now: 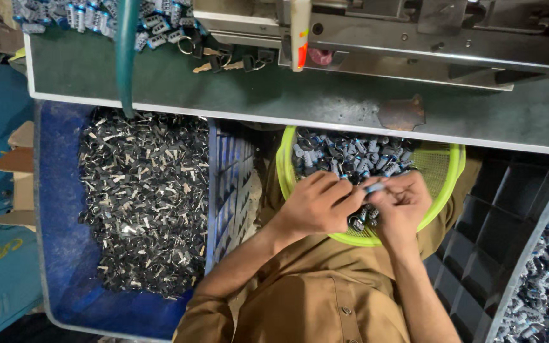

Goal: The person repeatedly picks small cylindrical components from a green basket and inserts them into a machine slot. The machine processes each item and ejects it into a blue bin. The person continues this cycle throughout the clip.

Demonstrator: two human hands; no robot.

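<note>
A small blue-and-black part (374, 187) sat pinched between the fingertips of both hands, just above the yellow-green basket (443, 166) on the person's lap. The left hand (318, 204) curled its fingers onto the part from one side; the right hand (403, 202) gripped it from the other. It looked easy to fumble: a loosened pinch would likely drop it among the like pieces (344, 155) heaped in the basket. The green table (236, 89) edge hung close over the basket, crowding the hands. A blue crate (55, 209) of dark metal bits (144, 203) stood to the left, a dark crate (509, 209) to the right.
</note>
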